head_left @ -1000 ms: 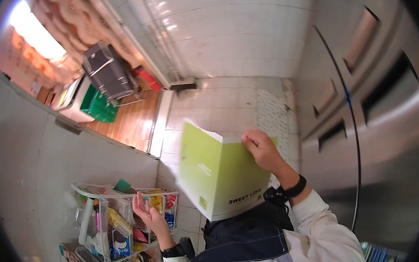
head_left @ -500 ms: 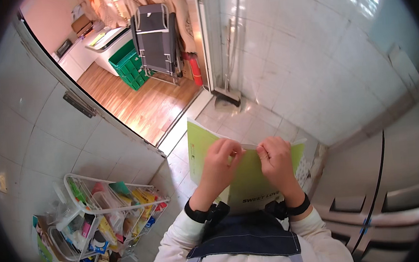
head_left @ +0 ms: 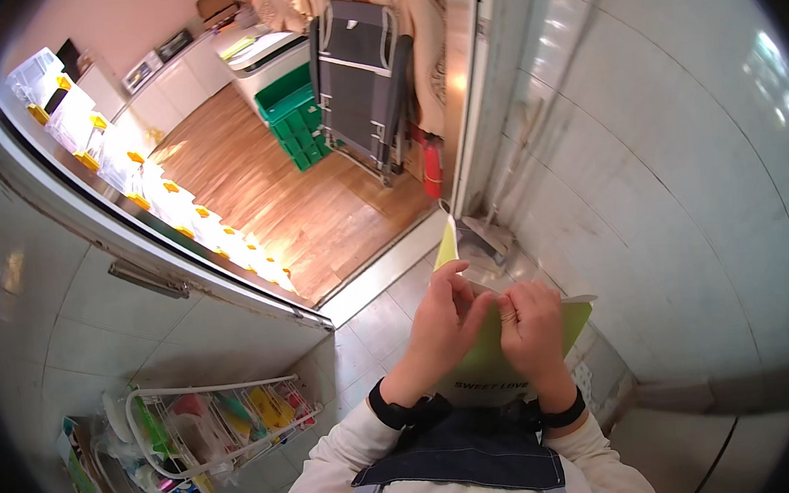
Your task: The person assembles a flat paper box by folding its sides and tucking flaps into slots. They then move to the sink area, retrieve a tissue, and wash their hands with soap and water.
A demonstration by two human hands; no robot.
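In front of my body is a light green, folded paper or card item (head_left: 485, 355) with dark lettering low on it and a pale upper edge. Whether it is a bag or a folder I cannot tell. My left hand (head_left: 446, 330) is curled over its upper edge, thumb pointing toward the other hand. Close beside it, my right hand (head_left: 533, 333) is closed on the same edge, thumb uppermost. One green flap rises beyond the left hand, and a corner sticks out to the right of the right hand. Both hands hide much of the middle.
A white wire rack (head_left: 226, 459) stuffed with packages stands at lower left. Ahead, a doorway leads to a wood floor (head_left: 250, 179) with a green crate (head_left: 297, 129), a folded chair (head_left: 358, 82) and a fire extinguisher (head_left: 433, 167). A dustpan (head_left: 485, 239) lies by the tiled wall.
My view has turned left, so more of the doorway room shows and less of the grey doors at right. My hands have come closer together on the green item, whose left flap now looks narrower.
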